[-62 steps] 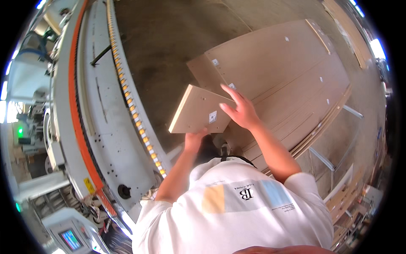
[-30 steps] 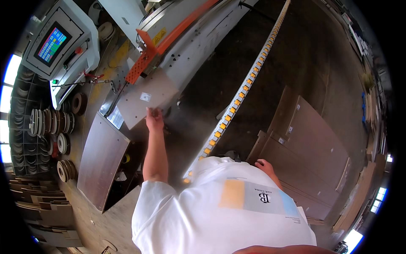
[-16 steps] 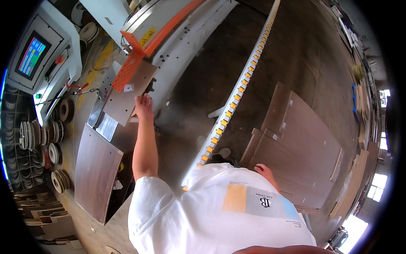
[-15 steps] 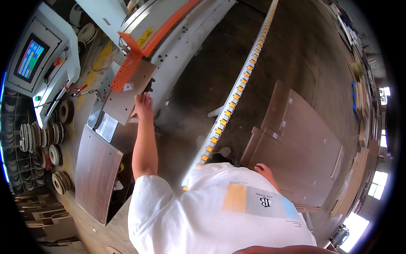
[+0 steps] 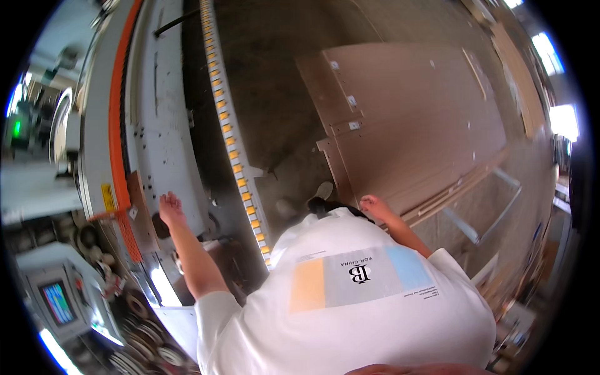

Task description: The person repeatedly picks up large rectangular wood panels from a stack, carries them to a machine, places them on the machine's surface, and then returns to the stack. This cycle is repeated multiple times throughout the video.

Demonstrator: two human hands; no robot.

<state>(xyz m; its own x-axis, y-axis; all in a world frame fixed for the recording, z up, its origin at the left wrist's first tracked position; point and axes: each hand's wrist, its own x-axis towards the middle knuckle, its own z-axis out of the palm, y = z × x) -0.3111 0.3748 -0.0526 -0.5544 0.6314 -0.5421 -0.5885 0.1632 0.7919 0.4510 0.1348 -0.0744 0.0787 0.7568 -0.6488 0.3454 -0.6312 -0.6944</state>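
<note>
My left hand point(image 5: 170, 209) is raised beside the edge-banding machine point(image 5: 164, 144), its fingers loosely bent and apart, with nothing seen in them. Just left of it a narrow brown board point(image 5: 142, 215) lies under the machine's orange guard point(image 5: 130, 240). A small gap shows between hand and board. My right hand point(image 5: 373, 206) hangs near my waist, fingers curled in and nothing visible in them. It is nearest to the lower edge of a stack of large brown panels point(image 5: 419, 119), apart from it as far as I can tell.
A long roller rail point(image 5: 232, 150) with yellow rollers runs from my waist to the far end. A metal frame point(image 5: 481, 234) stands right of the panels. At lower left are a control screen point(image 5: 57, 303) and several rolls of edge banding point(image 5: 140, 344).
My view has swung to the right. My left hand has come away from the narrow board it was touching. More of my right forearm shows beside the panel stack.
</note>
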